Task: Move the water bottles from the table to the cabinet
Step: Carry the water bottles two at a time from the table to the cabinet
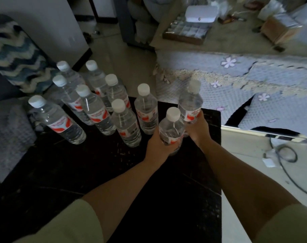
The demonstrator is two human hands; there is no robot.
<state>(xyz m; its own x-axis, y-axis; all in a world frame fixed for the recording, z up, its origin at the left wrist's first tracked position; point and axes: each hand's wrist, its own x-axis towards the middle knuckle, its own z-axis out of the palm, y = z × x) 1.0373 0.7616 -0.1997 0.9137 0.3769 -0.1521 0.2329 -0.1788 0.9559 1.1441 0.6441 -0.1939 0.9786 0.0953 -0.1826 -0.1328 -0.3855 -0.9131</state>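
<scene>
Each hand (159,144) (198,130) grips a clear ribbed bottle (172,130) (white-capped).

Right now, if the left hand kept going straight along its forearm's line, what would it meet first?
Probably the bottle held by the right hand, just beyond the left hand and its own bottle; depth is unclear.
</scene>
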